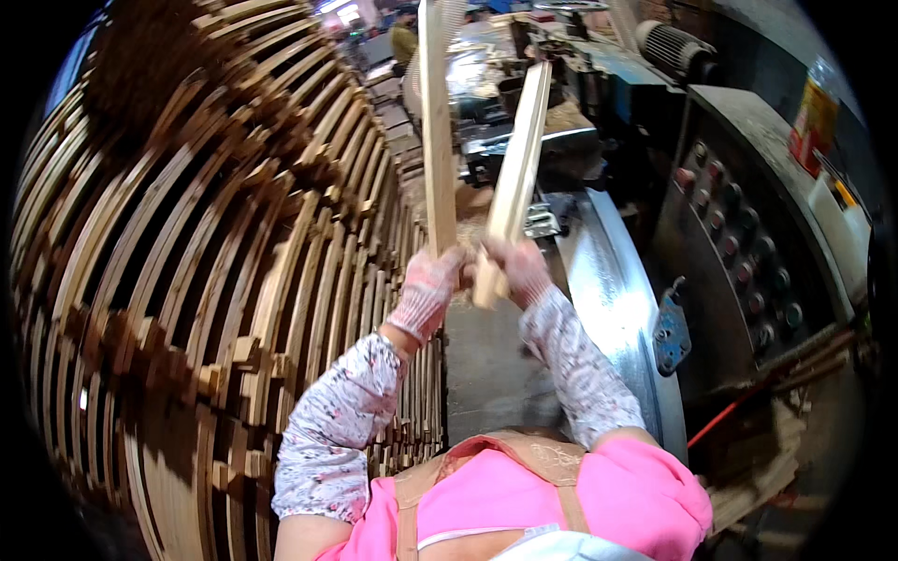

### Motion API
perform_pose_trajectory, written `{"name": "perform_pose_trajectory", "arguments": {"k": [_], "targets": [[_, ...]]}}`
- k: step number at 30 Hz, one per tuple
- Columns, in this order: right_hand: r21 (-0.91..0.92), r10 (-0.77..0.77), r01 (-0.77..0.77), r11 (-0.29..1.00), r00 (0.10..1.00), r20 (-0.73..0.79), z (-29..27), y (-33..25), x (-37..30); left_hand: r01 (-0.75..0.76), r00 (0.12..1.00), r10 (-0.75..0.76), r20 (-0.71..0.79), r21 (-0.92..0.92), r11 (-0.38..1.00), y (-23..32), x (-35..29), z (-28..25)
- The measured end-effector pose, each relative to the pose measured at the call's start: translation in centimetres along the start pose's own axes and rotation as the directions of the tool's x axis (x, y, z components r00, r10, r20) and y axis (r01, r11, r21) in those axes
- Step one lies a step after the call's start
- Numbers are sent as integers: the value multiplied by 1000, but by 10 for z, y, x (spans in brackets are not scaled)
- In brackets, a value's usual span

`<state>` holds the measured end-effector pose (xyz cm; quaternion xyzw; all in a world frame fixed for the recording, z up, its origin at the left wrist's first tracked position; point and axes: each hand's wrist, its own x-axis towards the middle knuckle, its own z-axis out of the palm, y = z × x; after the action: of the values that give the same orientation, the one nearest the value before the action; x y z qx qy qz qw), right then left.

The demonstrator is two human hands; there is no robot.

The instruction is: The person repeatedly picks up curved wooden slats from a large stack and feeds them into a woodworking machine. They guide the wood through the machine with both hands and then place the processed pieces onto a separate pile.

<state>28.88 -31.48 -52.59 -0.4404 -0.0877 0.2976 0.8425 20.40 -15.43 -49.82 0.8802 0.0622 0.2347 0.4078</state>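
Observation:
My left hand (428, 288), in a pinkish knitted work glove, is closed around the lower end of a long pale wooden strip (435, 131) that stands nearly upright. My right hand (520, 267), gloved the same way, grips a second wooden strip (520, 154) close to its near end. That piece leans to the right at its far end and looks grooved along its length. Both hands are close together in front of my chest, slightly blurred. Floral sleeve covers reach up both forearms.
Stacked wooden strips (187, 243) fill the left side in tall layers. To the right runs a shiny metal machine table (608, 290), with a control panel (739, 243) of several buttons beyond it. A motor (675, 49) sits at the back right. Another person (404, 39) is far ahead.

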Motion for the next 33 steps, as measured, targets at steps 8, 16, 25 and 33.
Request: {"name": "perform_pose_trajectory", "arguments": {"k": [8, 16, 25, 33], "targets": [[-670, -288, -734, 111, 622, -729, -172, 70, -245, 651, 701, -626, 342, -666, 365, -99, -39, 55], [-720, -549, -657, -224, 695, -463, -244, 78, -147, 682, 635, -710, 303, -652, 332, -142, -105, 69], [-834, -664, -530, -150, 680, -312, -293, 28, 66, 592, 755, -607, 247, -655, 470, -125, -108, 55], [-836, -506, -513, -198, 783, -361, -239, 100, -214, 578, 764, -606, 223, -654, 488, -142, -120, 70]]}}
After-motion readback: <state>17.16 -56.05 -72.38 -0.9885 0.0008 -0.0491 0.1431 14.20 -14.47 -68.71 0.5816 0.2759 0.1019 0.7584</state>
